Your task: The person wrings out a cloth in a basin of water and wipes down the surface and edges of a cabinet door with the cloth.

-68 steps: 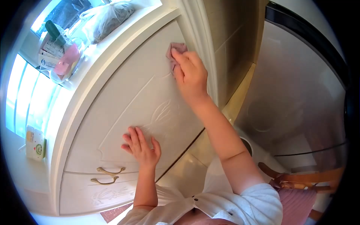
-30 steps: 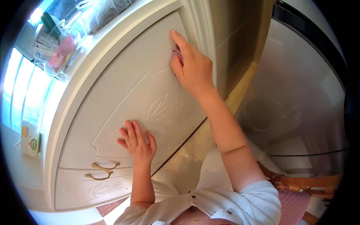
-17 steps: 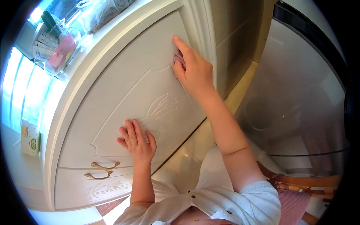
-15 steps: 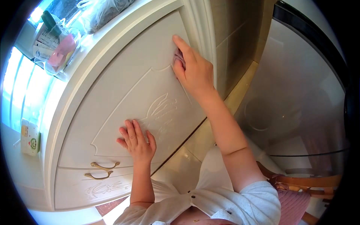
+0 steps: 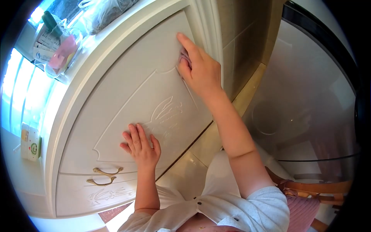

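A white cabinet door (image 5: 127, 100) with raised trim and a carved leaf pattern fills the middle of the head view. Flat on its lower part rests my left hand (image 5: 143, 147), fingers spread and holding nothing. My right hand (image 5: 201, 71) is near the door's upper right edge, closed around a purplish cloth (image 5: 185, 57) with the index finger stretched along the door. Most of the cloth is hidden by the fingers. Two brass handles (image 5: 104, 176) are left of and below my left hand, one on this door and one on the neighbouring door.
On the ledge to the left stand a clear container (image 5: 58, 54) with pink and green items, a plastic bag (image 5: 104, 15) and a small white-green box (image 5: 31, 143). A glossy grey appliance panel (image 5: 305, 92) is at right, above a wooden chair (image 5: 309, 187) with a pink cushion.
My right hand has shifted very slightly along the door's upper right edge, its fingertip a little higher. My left hand stays in place.
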Tool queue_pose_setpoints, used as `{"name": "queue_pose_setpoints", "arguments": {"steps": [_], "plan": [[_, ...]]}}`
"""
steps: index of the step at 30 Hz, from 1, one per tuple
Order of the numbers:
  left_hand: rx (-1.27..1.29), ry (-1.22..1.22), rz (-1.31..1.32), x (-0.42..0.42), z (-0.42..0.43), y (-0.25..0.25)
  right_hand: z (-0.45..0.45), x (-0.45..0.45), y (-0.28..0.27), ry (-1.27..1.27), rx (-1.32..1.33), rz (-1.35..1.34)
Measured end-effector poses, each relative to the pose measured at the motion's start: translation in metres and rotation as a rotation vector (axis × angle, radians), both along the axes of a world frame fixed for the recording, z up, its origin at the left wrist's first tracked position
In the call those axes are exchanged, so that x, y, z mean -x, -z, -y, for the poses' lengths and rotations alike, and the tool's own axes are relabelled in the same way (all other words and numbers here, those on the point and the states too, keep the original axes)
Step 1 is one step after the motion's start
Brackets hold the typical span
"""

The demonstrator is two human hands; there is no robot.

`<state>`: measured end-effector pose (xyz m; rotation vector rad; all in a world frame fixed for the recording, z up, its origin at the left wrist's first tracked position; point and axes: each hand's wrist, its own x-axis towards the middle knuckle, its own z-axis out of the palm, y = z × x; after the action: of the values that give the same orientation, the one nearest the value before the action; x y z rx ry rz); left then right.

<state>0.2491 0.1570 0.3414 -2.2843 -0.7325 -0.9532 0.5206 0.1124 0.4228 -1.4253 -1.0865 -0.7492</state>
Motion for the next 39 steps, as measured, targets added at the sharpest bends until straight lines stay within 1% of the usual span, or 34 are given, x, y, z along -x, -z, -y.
{"name": "queue_pose_setpoints", "arguments": {"steps": [5, 7, 12, 14, 16, 21, 26, 32, 35, 37, 39], "plan": [[0.003, -0.007, -0.006, -0.001, 0.001, -0.001, -0.001, 0.001, 0.003, -0.023, -0.037, -0.004], [-0.004, -0.015, -0.008, -0.001, 0.002, -0.001, 0.0, -0.002, -0.003, -0.004, 0.023, -0.002], [0.005, -0.012, -0.008, 0.001, 0.001, -0.001, 0.001, 0.001, 0.008, -0.013, -0.013, -0.005], [0.003, -0.009, -0.009, 0.0, 0.001, 0.0, 0.002, 0.001, 0.003, -0.022, -0.03, -0.008], [0.004, -0.011, -0.006, 0.0, 0.001, 0.0, 0.004, -0.001, -0.004, -0.004, 0.016, 0.002], [0.002, -0.01, -0.006, 0.001, 0.001, -0.001, 0.004, 0.0, 0.003, -0.026, -0.012, -0.003], [0.005, -0.009, -0.004, 0.0, 0.001, -0.001, 0.007, -0.001, -0.009, -0.026, 0.029, -0.016], [0.001, 0.0, -0.01, 0.0, 0.001, 0.0, 0.003, -0.001, 0.0, -0.028, -0.023, 0.009], [0.034, -0.017, -0.002, -0.005, 0.011, -0.009, 0.001, -0.002, -0.002, -0.084, 0.004, -0.038], [0.388, 0.218, 0.182, -0.015, 0.033, -0.032, -0.004, -0.004, 0.001, -0.026, 0.01, -0.024], [0.311, 0.354, 0.07, -0.042, 0.037, -0.06, -0.005, -0.002, 0.001, -0.023, -0.003, -0.021]]}}
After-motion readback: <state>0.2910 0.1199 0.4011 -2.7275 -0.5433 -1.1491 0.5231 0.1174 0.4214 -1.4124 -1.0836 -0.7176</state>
